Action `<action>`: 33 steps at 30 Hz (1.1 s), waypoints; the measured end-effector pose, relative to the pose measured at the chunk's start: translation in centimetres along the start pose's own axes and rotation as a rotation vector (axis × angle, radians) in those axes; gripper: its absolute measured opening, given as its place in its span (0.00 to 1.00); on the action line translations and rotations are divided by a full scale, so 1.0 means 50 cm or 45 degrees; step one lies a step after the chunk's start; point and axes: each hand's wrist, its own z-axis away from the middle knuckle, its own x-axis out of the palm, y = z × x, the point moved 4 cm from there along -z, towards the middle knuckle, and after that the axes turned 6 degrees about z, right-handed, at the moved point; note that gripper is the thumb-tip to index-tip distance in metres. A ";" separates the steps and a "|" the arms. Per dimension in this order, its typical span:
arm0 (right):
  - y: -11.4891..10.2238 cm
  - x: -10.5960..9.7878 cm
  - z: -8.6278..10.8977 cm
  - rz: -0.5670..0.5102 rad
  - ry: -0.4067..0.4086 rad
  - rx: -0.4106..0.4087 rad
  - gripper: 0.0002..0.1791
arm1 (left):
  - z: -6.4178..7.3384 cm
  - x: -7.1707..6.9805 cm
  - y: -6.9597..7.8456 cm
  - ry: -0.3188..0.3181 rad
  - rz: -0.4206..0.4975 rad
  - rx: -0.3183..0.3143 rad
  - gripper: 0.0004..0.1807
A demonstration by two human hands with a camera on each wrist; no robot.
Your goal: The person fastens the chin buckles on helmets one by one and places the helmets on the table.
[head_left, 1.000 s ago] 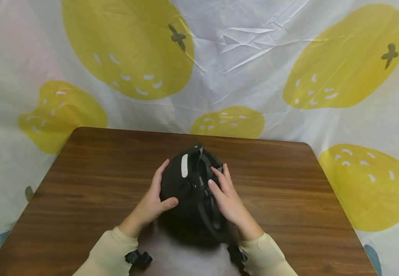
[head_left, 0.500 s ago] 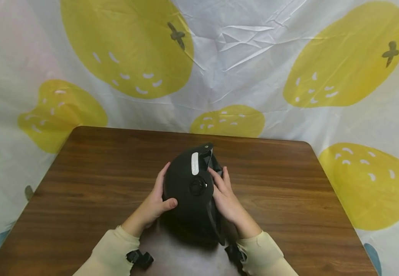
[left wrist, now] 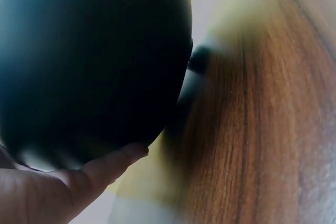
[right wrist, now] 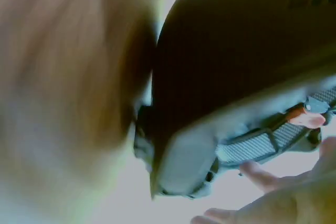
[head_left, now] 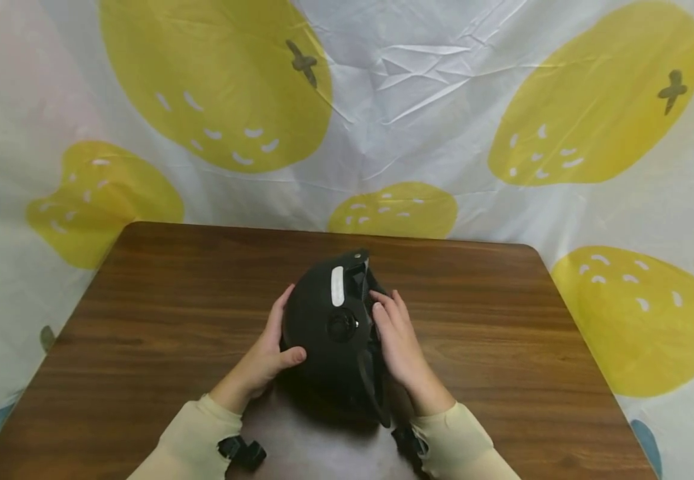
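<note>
Nearest the person, a black strap (head_left: 408, 441) below the right hand (head_left: 403, 347) sits just beside the near tip of the helmet (head_left: 323, 373); a turn of that wrist could snag the edge. A dark mount (head_left: 245, 453) juts inward below the left hand (head_left: 263, 357) and might knock the helmet if that wrist rolled in.

The helmet itself is between the hands, dome toward the left one, opening toward the right. The left hand grips it, thumb on the upper side, fingers curving round the dome. That surface looks smooth, so I'd say a slackened palm would let it slide or roll. Opposite, the right hand's fingers reach to the opening, close by the grey lining (right wrist: 244, 148); whether they hook the edge or merely touch, I can't tell. If they only touch, the left has most of the hold, and a tug on the lining could twist the helmet loose.

Whether it rests on the worktop (head_left: 503, 373) beneath the hands, I can't make out; if lifted, a slip would mean a drop. The printed cloth (head_left: 419, 133), beyond the fingertips, is well apart, so a bump there seems unlikely.
</note>
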 end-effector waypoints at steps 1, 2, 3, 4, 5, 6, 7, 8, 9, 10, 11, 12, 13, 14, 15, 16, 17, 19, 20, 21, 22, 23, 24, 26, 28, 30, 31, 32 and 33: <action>-0.007 -0.008 0.003 -0.005 0.068 -0.036 0.28 | 0.000 0.000 0.001 -0.006 -0.004 0.008 0.72; -0.015 -0.017 0.005 -0.029 0.132 -0.082 0.27 | 0.000 -0.001 0.001 -0.012 -0.007 0.016 0.73; -0.024 -0.024 0.008 -0.078 0.180 -0.133 0.26 | 0.000 -0.001 0.002 -0.018 -0.013 0.026 0.73; -0.032 -0.031 0.011 -0.147 0.207 -0.192 0.26 | 0.000 0.000 0.002 -0.022 -0.020 0.037 0.73; -0.040 -0.036 0.014 -0.235 0.200 -0.251 0.26 | 0.000 0.000 0.003 -0.028 -0.025 0.047 0.73; -0.048 -0.039 0.016 -0.349 0.160 -0.305 0.28 | 0.000 0.001 0.002 -0.035 -0.024 0.057 0.73; -0.054 -0.039 0.019 -0.482 0.096 -0.349 0.30 | 0.001 0.002 0.002 -0.042 -0.023 0.066 0.73; -0.060 -0.038 0.021 -0.622 0.017 -0.382 0.32 | 0.001 0.002 0.002 -0.049 -0.016 0.072 0.73; -0.067 -0.036 0.024 -0.765 -0.074 -0.403 0.35 | 0.001 0.003 0.002 -0.058 -0.007 0.077 0.72; -0.074 -0.033 0.028 -0.891 -0.168 -0.416 0.40 | 0.000 0.005 0.002 -0.068 -0.002 0.083 0.72; -0.079 -0.030 0.032 -0.995 -0.254 -0.421 0.44 | 0.000 0.006 0.001 -0.077 0.005 0.085 0.72; -0.085 -0.027 0.036 -1.072 -0.320 -0.417 0.50 | 0.000 0.007 0.001 -0.086 0.010 0.087 0.72; -0.090 -0.025 0.039 -1.128 -0.372 -0.424 0.54 | -0.001 0.008 0.000 -0.095 0.013 0.085 0.71; -0.094 -0.024 0.041 -1.159 -0.407 -0.434 0.57 | -0.001 0.011 -0.001 -0.101 0.010 0.082 0.70; -0.096 -0.023 0.043 -1.178 -0.433 -0.442 0.59 | -0.001 0.013 -0.001 -0.108 0.006 0.081 0.71; -0.098 -0.022 0.044 -1.180 -0.451 -0.452 0.61 | -0.001 0.015 -0.002 -0.114 -0.002 0.083 0.71; -0.098 -0.022 0.045 -1.180 -0.467 -0.464 0.62 | -0.001 0.017 -0.002 -0.119 -0.011 0.086 0.70; -0.100 -0.022 0.044 -1.197 -0.506 -0.499 0.65 | 0.001 0.021 0.000 -0.132 -0.031 0.092 0.70; -0.101 -0.022 0.044 -1.202 -0.525 -0.514 0.65 | 0.002 0.024 0.001 -0.137 -0.041 0.094 0.70; -0.102 -0.023 0.044 -1.211 -0.545 -0.525 0.65 | 0.002 0.025 0.002 -0.143 -0.051 0.098 0.70; -0.104 -0.025 0.044 -1.216 -0.558 -0.539 0.65 | 0.003 0.027 0.004 -0.146 -0.062 0.099 0.70; -0.105 -0.026 0.043 -1.219 -0.567 -0.551 0.65 | 0.003 0.029 0.006 -0.150 -0.072 0.100 0.70; -0.106 -0.027 0.043 -1.222 -0.570 -0.560 0.65 | 0.003 0.030 0.007 -0.153 -0.072 0.098 0.70; -0.107 -0.028 0.042 -1.232 -0.568 -0.572 0.65 | 0.003 0.032 0.008 -0.155 -0.071 0.097 0.71; -0.107 -0.029 0.042 -1.247 -0.557 -0.574 0.64 | 0.003 0.034 0.009 -0.160 -0.061 0.103 0.71; -0.107 -0.030 0.042 -1.260 -0.549 -0.567 0.63 | 0.004 0.035 0.008 -0.158 -0.056 0.104 0.71; -0.107 -0.031 0.042 -1.261 -0.545 -0.564 0.63 | 0.004 0.035 0.008 -0.156 -0.059 0.110 0.71; -0.107 -0.031 0.042 -1.265 -0.543 -0.558 0.63 | 0.004 0.035 0.007 -0.154 -0.063 0.112 0.71; -0.107 -0.032 0.042 -1.265 -0.548 -0.564 0.63 | 0.004 0.035 0.006 -0.151 -0.065 0.113 0.70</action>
